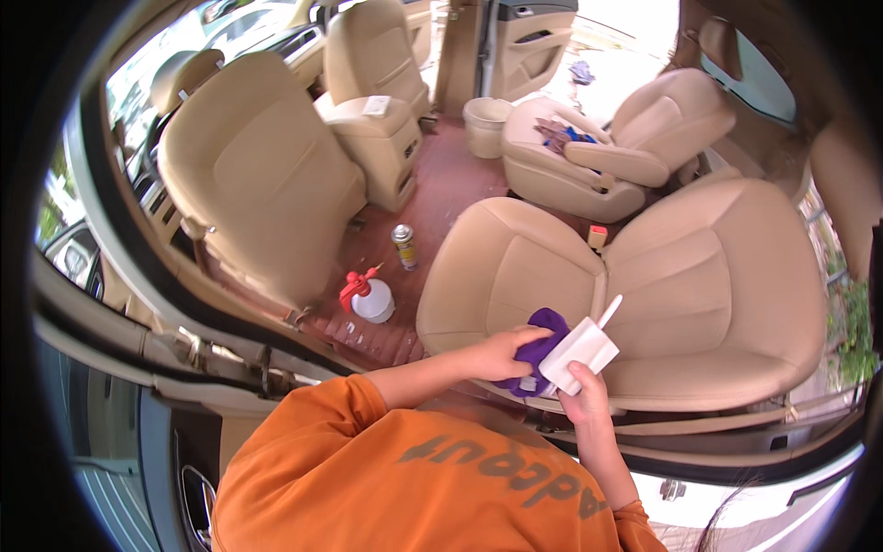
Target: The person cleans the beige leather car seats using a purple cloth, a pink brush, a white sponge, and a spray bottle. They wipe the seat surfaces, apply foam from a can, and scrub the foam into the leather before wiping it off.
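My left hand [507,353] grips a bunched purple cloth [545,345] above the front edge of a beige car seat [545,269]. Close beside it, my right hand [585,397] holds a white rectangular block [579,355], its thumb lying on the flat face. From behind the block's far edge sticks a slim white handle [610,312]; whether the two are one piece, I cannot tell. Block and cloth are side by side and appear to touch. The fingers of my right hand are mostly hidden under the block.
On the reddish floor [448,179] stand a white pump sprayer [372,301] with a red head and a spray can [404,247]. A pale bucket [486,127] is farther off. Crumpled cloths [562,136] lie on another seat. The front seat's back [269,172] rises at left.
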`<act>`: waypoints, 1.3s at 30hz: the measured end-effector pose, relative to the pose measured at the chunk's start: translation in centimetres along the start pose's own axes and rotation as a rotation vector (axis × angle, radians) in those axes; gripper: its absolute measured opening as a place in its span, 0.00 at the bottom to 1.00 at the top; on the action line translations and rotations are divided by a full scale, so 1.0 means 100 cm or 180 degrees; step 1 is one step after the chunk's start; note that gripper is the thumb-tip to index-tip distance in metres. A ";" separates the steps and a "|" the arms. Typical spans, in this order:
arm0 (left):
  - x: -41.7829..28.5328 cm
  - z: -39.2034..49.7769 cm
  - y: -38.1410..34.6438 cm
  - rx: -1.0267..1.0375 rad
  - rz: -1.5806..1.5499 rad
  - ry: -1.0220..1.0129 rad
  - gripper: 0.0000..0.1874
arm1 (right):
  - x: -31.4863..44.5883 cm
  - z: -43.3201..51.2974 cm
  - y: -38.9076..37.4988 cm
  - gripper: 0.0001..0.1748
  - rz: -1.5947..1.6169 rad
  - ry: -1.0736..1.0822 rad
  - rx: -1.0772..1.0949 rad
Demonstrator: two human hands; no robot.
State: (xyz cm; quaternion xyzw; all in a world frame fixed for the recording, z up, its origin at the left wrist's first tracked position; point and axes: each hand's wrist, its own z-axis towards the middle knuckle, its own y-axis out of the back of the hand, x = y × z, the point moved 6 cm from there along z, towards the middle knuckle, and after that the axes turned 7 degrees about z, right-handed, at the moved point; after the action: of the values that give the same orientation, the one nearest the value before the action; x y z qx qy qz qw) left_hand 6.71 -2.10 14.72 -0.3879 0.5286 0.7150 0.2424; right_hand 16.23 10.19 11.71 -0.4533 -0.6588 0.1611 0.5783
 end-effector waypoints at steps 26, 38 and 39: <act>0.337 -0.308 0.165 -0.2720 0.1129 0.4302 0.32 | -0.027 0.216 -0.009 0.28 -0.3026 0.1410 -0.0892; 0.379 -0.283 0.133 -0.1359 0.1133 0.3924 0.15 | -0.068 0.325 0.019 0.28 -0.5607 0.2799 -0.1792; 0.372 -0.274 0.129 -0.1199 0.1192 0.3988 0.15 | -0.062 0.331 0.021 0.28 -0.5599 0.2952 -0.1623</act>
State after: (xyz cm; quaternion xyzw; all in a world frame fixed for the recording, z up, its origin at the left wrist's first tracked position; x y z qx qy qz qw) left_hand -16.51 -34.47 -11.91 -0.6664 0.4940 0.4651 -0.3092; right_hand -13.45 16.77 -2.93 0.0630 -0.4842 -0.6557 0.5759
